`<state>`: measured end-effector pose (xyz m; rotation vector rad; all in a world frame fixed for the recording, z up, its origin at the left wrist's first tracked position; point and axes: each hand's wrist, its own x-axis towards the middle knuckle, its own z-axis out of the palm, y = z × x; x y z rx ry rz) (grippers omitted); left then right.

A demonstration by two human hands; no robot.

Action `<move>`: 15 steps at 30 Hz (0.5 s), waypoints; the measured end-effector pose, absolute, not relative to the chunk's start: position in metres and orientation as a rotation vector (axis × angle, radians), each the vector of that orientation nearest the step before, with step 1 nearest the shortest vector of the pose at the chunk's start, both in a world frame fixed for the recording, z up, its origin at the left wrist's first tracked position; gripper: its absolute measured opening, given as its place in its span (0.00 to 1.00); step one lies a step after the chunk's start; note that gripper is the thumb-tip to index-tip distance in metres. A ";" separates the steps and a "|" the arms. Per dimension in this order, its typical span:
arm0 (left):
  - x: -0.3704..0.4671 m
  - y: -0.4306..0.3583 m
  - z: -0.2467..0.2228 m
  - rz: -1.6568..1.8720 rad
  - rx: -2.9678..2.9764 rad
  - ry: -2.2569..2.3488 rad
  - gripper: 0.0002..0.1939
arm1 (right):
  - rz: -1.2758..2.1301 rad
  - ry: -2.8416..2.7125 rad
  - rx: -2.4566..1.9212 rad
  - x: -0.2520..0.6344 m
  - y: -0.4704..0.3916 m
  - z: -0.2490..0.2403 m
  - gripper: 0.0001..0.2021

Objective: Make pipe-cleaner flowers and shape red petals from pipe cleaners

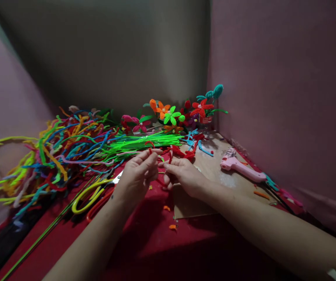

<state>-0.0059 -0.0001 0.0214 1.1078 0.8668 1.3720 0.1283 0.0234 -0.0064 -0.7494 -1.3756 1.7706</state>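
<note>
Both hands meet over the middle of the red table, fingertips close together. My left hand [140,169] is closed in a pinch on a red pipe cleaner [150,151]; a curled end shows above the thumb. My right hand [185,175] pinches a red pipe cleaner too, with a bent piece [170,156] standing up from its fingers. Whether both hands hold one and the same piece cannot be made out. Behind the right hand lie several red fuzzy pieces [189,154]. Close to my left wrist are scissors with yellow handles [82,201].
A tangled heap of coloured pipe cleaners [65,144] covers the left side. Green stems [150,140] lie beyond the hands, with fuzzy flowers [171,116] behind. To the right, a pink glue gun [244,168] rests on a cardboard sheet [197,201]. Orange scraps [172,227] lie in front.
</note>
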 end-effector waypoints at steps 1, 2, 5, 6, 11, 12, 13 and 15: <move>-0.002 0.000 0.025 1.318 1.152 0.931 0.12 | 1.737 -1.420 -0.746 0.128 0.023 -0.007 0.09; 0.001 0.000 0.028 1.258 1.204 0.998 0.13 | 1.705 -1.456 -0.742 0.128 0.022 -0.007 0.09; 0.011 0.003 0.034 1.076 1.348 1.143 0.10 | 1.633 -1.546 -0.780 0.128 0.022 -0.008 0.13; 0.014 0.004 0.035 1.042 1.371 1.161 0.09 | 1.631 -1.563 -0.800 0.128 0.022 -0.008 0.14; 0.017 0.012 0.026 1.348 1.244 1.209 0.10 | 1.833 -1.266 -0.677 0.130 0.028 -0.009 0.05; 0.016 0.014 0.024 1.409 1.192 1.199 0.10 | 1.853 -1.185 -0.646 0.131 0.030 -0.009 0.02; 0.014 0.016 0.021 1.437 1.147 1.178 0.10 | 1.861 -1.117 -0.624 0.131 0.032 -0.009 0.02; 0.012 0.018 0.018 1.436 1.090 1.115 0.11 | 1.853 -1.042 -0.595 0.132 0.034 -0.010 0.06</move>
